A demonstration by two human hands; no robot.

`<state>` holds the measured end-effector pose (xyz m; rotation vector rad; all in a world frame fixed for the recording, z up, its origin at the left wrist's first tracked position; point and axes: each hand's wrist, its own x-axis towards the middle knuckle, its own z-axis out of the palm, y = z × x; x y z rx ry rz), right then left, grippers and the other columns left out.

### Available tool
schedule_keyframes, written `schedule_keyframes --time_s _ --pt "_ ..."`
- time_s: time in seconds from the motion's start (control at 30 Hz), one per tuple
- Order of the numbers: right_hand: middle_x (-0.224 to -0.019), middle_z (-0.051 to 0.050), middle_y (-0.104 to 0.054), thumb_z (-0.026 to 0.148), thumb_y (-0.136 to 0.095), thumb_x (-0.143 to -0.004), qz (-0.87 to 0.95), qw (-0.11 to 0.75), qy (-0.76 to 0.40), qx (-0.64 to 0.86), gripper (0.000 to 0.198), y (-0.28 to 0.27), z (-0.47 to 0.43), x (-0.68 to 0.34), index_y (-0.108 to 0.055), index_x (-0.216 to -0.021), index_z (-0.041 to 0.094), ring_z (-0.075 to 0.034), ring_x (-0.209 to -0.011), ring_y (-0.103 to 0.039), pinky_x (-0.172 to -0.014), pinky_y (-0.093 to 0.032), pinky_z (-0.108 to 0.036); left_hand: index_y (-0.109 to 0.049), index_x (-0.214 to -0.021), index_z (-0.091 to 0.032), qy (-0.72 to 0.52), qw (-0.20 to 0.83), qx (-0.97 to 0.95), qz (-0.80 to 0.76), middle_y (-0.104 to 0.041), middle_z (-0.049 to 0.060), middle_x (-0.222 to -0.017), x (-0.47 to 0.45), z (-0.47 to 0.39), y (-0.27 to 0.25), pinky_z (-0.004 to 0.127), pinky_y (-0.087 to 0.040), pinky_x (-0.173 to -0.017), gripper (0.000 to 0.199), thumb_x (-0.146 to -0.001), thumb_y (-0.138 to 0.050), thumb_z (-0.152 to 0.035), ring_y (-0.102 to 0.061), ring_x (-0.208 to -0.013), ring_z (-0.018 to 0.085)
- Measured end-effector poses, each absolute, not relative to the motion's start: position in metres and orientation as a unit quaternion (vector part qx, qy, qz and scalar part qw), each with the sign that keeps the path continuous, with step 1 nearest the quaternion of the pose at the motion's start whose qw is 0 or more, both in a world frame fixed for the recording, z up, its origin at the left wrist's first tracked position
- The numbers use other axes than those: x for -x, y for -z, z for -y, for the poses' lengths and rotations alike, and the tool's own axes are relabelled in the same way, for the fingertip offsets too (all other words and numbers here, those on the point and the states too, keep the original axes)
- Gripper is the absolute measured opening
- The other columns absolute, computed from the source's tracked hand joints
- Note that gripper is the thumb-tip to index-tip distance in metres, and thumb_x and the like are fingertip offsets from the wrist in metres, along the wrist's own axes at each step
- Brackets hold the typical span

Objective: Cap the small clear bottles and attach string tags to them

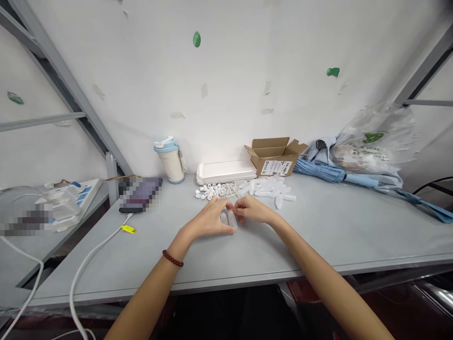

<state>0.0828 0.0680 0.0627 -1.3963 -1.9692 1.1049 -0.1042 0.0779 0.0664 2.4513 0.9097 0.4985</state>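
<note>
My left hand [210,218] curves around two small translucent plastic tubes [232,220] low over the grey table, thumb on the near side and fingers on the far side. My right hand [252,209] meets it at the tubes' far end, its fingertips pinched together; whatever lies between them is hidden. Just beyond both hands is a loose pile: white caps [208,191] on the left, thin white sticks [231,190] in the middle, and more translucent tubes [271,188] on the right.
Behind the pile lie a stack of white trays [226,171] and an open cardboard box [276,158]. A cream-and-blue tumbler [170,160] stands to the left, near a phone [141,194] on a white cable [101,245]. A folded blue umbrella [325,171] and a plastic bag [378,141] occupy the right.
</note>
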Motion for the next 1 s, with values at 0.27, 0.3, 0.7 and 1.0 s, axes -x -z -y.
schedule_keyframes --time_s 0.27,0.3,0.7,1.0 --pt "-0.051 0.002 -0.057 0.012 -0.047 -0.067 0.727 0.227 -0.405 0.507 0.014 -0.062 -0.067 -0.080 -0.054 -0.056 0.017 -0.013 -0.049 -0.055 -0.051 -0.041 -0.023 -0.056 -0.102 -0.022 -0.176 0.255 -0.892 -0.330 -0.058 0.005 -0.099 0.106 -0.078 -0.063 0.037 -0.046 -0.082 0.043 -0.063 -0.070 -0.035 -0.051 -0.099 0.025" --pt "-0.052 0.002 -0.057 0.012 -0.047 -0.067 0.730 0.226 -0.400 0.506 0.014 -0.062 -0.067 -0.080 -0.054 -0.057 0.017 -0.013 -0.049 -0.055 -0.051 -0.041 -0.023 -0.056 -0.102 -0.022 -0.174 0.256 -0.891 -0.332 -0.058 0.005 -0.100 0.106 -0.078 -0.063 0.037 -0.046 -0.082 0.043 -0.063 -0.070 -0.035 -0.050 -0.099 0.025" --pt "-0.055 0.003 -0.057 0.011 -0.053 -0.062 0.732 0.214 -0.400 0.509 0.009 -0.063 -0.068 -0.083 -0.061 -0.066 0.015 -0.012 -0.052 -0.054 -0.053 -0.041 -0.023 -0.056 -0.103 -0.021 -0.155 0.257 -0.892 -0.337 -0.059 0.006 -0.102 0.107 -0.081 -0.058 0.038 -0.045 -0.082 0.051 -0.061 -0.073 -0.043 -0.050 -0.101 0.026" --pt "-0.075 0.001 -0.063 0.023 -0.079 -0.048 0.741 0.160 -0.416 0.503 0.043 -0.060 -0.071 -0.092 -0.064 -0.088 0.016 -0.014 -0.066 -0.057 -0.060 -0.044 -0.024 -0.053 -0.115 -0.023 -0.180 0.285 -0.855 -0.395 -0.058 0.007 -0.110 0.140 -0.090 -0.072 0.038 -0.046 -0.086 0.068 -0.056 -0.077 -0.047 -0.053 -0.105 0.025"
